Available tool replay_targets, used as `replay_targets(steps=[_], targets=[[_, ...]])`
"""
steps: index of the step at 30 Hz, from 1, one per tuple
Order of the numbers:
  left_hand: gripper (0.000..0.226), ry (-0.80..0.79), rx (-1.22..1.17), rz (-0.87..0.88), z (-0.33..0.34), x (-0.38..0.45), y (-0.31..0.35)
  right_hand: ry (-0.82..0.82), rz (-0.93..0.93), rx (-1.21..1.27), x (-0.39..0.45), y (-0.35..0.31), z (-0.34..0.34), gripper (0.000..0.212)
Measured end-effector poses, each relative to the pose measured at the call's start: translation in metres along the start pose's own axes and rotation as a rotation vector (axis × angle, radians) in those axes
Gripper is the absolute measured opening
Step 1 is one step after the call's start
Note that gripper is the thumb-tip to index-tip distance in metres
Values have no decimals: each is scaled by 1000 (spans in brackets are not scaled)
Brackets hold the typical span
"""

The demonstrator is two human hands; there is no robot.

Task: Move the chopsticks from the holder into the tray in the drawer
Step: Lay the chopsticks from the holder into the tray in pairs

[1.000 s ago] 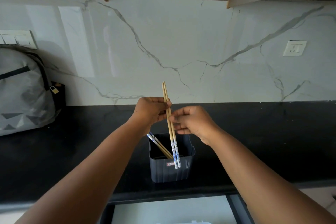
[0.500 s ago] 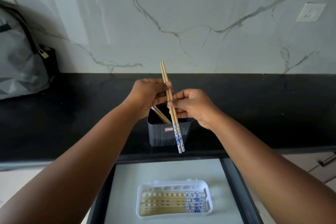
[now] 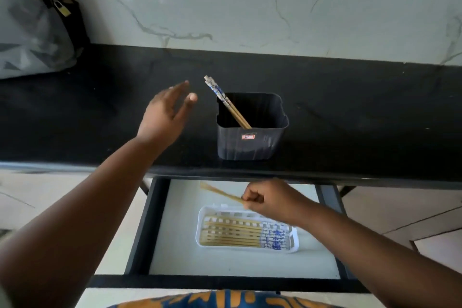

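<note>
A dark square holder (image 3: 252,132) stands on the black counter, with a pair of chopsticks (image 3: 225,101) leaning out of its left corner, blue-patterned ends up. My left hand (image 3: 166,115) hovers open just left of the holder, holding nothing. Below the counter, my right hand (image 3: 271,199) is closed on another pair of chopsticks (image 3: 220,192), blurred, held over the open drawer above the white tray (image 3: 295,245). Several chopsticks lie side by side in the tray, patterned ends to the right.
The open drawer (image 3: 180,232) has a pale floor and dark walls. A grey backpack (image 3: 30,27) with a small padlock sits at the counter's far left against the marble wall. Pale floor tiles show on both sides of the drawer.
My view tilted down. My left hand let go of the pair and opened beside the holder. My right hand carried the pair down from above the holder to over the drawer tray.
</note>
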State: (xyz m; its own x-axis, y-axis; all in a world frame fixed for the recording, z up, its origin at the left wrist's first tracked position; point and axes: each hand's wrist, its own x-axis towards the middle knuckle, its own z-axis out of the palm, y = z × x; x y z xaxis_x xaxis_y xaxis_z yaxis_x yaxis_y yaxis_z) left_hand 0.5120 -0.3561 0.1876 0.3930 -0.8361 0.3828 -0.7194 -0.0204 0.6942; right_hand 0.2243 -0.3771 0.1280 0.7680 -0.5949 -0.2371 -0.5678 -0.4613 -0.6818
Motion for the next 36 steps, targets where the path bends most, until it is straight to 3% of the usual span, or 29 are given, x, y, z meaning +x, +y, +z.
replay_targets(steps=[4,8,17,23,36], targets=[[67,-211,361,-121,23,-21,-45,-180,-11,-204,0,30,38,5],[81,-471,678,-298,44,-41,-72,-236,3,-288,11,52,63,7],[84,-399,741,-221,50,-45,-82,-411,115,-376,25,72,99,10],[84,-375,740,-208,52,-46,-85,-433,156,-378,30,73,102,9],[86,-373,743,-200,51,-46,-84,-220,266,-306,29,55,83,16]])
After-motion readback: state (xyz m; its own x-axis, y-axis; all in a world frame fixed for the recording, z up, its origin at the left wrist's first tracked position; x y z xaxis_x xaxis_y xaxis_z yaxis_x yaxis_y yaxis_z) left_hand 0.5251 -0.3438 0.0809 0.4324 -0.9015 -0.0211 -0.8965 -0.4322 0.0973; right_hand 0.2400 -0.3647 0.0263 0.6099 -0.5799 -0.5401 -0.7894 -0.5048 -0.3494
